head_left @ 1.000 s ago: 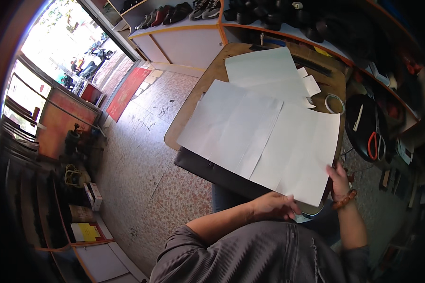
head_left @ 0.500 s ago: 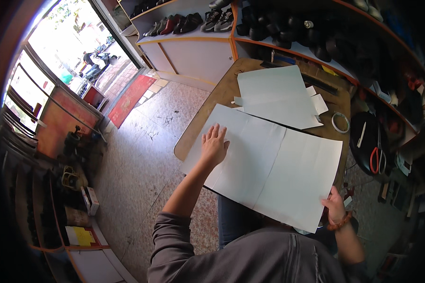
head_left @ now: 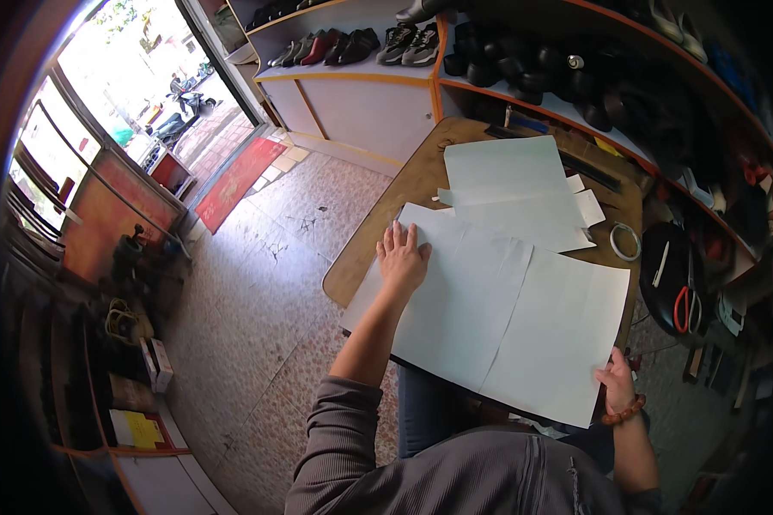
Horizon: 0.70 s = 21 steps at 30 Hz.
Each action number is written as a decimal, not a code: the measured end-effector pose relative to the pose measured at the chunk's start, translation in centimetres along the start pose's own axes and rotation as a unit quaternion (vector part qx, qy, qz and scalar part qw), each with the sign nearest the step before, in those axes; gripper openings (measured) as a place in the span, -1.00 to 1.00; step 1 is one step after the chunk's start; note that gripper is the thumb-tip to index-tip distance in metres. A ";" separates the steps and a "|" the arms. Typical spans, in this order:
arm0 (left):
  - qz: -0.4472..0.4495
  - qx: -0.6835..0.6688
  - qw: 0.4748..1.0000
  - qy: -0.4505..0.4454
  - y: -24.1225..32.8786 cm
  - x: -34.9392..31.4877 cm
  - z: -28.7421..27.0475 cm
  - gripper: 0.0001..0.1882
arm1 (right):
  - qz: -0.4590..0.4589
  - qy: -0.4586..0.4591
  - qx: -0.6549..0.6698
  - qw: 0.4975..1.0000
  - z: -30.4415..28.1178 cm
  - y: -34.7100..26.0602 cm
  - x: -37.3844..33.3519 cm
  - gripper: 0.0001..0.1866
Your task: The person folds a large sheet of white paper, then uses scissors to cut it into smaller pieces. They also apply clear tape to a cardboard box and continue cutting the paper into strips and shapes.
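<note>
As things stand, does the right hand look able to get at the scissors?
Probably yes: the right hand is at the white sheet's right edge, and the scissors lie farther right on a black surface, with nothing visible covering their handles.

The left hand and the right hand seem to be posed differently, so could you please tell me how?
The left hand lies flat with fingers stretched out, while the right hand curls at the edge of the white paper. The right hand has a beaded bracelet at its wrist; the left hand has none. Both touch white paper.
</note>
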<state>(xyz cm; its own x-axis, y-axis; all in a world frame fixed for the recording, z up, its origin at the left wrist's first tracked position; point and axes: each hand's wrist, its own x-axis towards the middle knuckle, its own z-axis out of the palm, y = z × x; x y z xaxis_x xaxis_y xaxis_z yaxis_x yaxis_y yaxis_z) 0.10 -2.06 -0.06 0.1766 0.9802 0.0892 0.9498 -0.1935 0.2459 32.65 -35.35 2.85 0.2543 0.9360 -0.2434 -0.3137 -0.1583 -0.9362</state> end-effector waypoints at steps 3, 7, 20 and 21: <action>-0.004 0.002 1.000 0.008 -0.3 -0.1 0.1 -0.41 | 0.004 -0.005 -0.008 1.000 0.3 -0.3 0.1 -0.44; 0.000 0.011 1.000 0.023 -0.4 -0.2 0.4 -0.41 | 0.010 -0.005 -0.017 1.000 0.5 -0.4 0.1 -0.44; 0.023 0.014 0.997 0.069 -2.3 0.5 1.3 -0.46 | -0.021 -0.028 -0.072 0.997 0.9 0.1 0.7 -0.46; 0.037 0.034 0.997 0.058 -2.6 0.8 1.6 -0.47 | -0.008 -0.021 -0.090 0.996 0.8 0.3 0.9 -0.48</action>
<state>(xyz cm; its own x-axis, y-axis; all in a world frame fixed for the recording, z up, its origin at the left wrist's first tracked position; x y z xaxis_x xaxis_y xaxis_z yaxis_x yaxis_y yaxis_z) -1.82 -0.75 -2.16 0.2194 0.9515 0.2158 0.9515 -0.2576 0.1684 32.05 -34.31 2.53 0.2186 0.9504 -0.2211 -0.1404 -0.1936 -0.9710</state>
